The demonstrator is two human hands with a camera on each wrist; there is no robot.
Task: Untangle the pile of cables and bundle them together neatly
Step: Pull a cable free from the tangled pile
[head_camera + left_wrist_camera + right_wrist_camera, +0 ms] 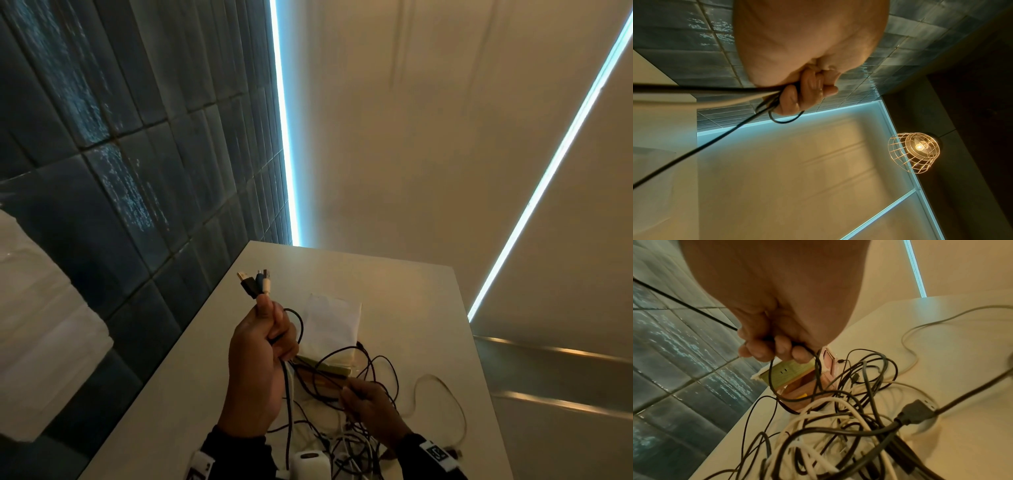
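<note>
My left hand [260,359] grips several cable ends [255,284] upright above the table [421,308]; my right hand [370,401] pinches one black cable [813,360], apparently from the tangled pile [838,426].

The head view looks forward and down from above both hands onto the worktop [394,274] and the tiled wall [120,154] on the left, while each wrist view sits close behind its fingers, both sharing that wall and the blue light strip [284,137].
</note>
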